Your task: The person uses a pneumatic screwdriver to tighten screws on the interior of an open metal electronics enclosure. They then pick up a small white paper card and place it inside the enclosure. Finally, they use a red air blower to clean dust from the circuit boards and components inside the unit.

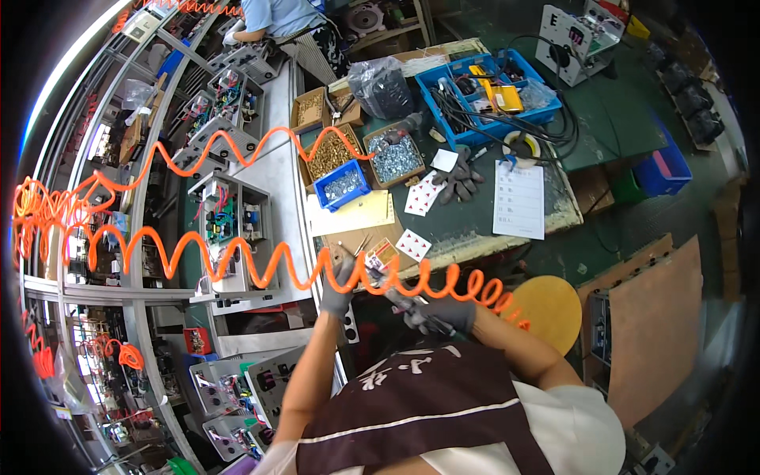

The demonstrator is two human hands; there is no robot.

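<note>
My left hand (pixel 337 294), in a grey glove with bare fingertips, is at the bench's near edge. Its fingers are drawn together, partly behind an orange coiled hose (pixel 294 279); what they hold, if anything, cannot be made out. Close to my apron, my gloved right hand (pixel 447 315) is closed around a silver, pistol-like air screwdriver (pixel 405 302), its front end pointing toward the left hand. Just beyond the hands lie playing cards (pixel 413 245) and a piece of cardboard (pixel 348 240). A blue bin of small metal parts (pixel 342 185) stands farther off.
Boxes of brass-coloured screws (pixel 331 150) and silver screws (pixel 396 161) stand on the bench. Behind them is a blue crate (pixel 443 81) with cables. Metal-cased units (pixel 229 226) line the left side. Another person (pixel 286 24) works at the far left. A round yellow stool top (pixel 546 313) is at right.
</note>
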